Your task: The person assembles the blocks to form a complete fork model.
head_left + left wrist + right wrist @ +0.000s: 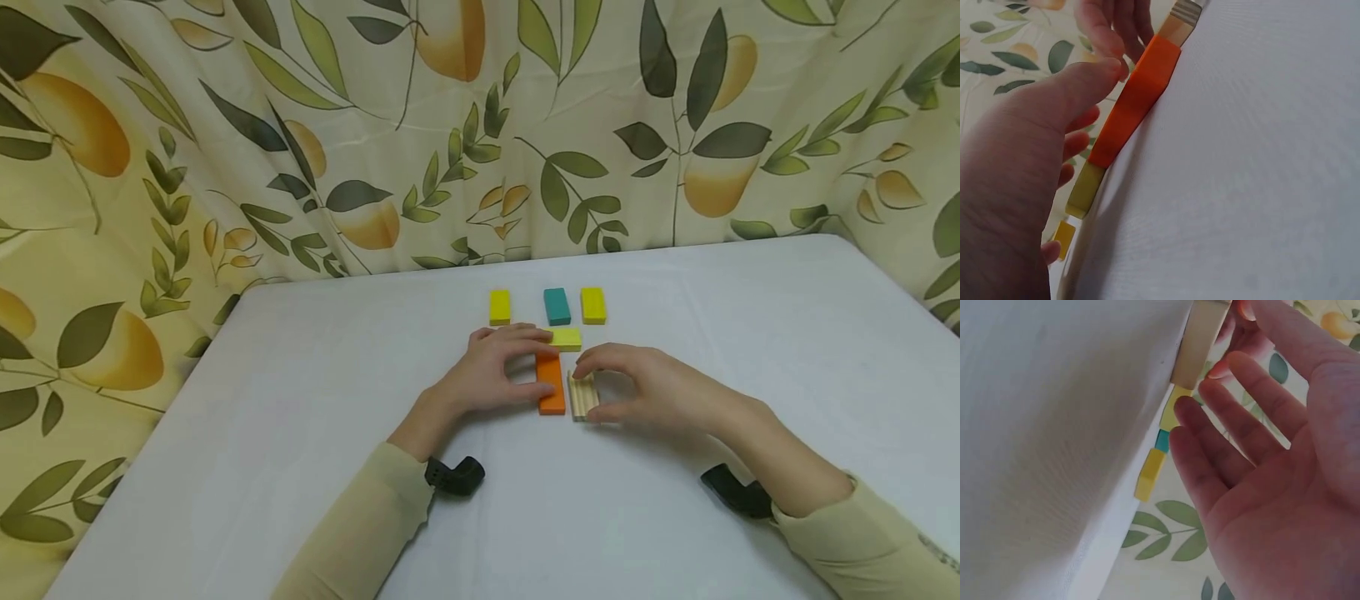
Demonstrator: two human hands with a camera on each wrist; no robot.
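An orange block (551, 383) lies on the white cloth beside a pale beige grooved block (582, 395), a narrow gap between them in the head view. My left hand (498, 367) hovers at the orange block, thumb tip by its left side and fingers over its far end. That same hand partly covers a pale yellow block (566, 339) lying crosswise beyond. Over the beige block is my right hand (652, 387), index fingertip and thumb near its two ends. The right wrist view shows loosely bent fingers (1235, 425) next to the beige block (1199, 344); contact is unclear.
Farther back stand a yellow block (499, 307), a teal block (557, 307) and another yellow block (593, 306) in a row. A leaf-and-fruit patterned curtain (450, 167) hangs behind the white table (300, 400). Black bands circle both wrists.
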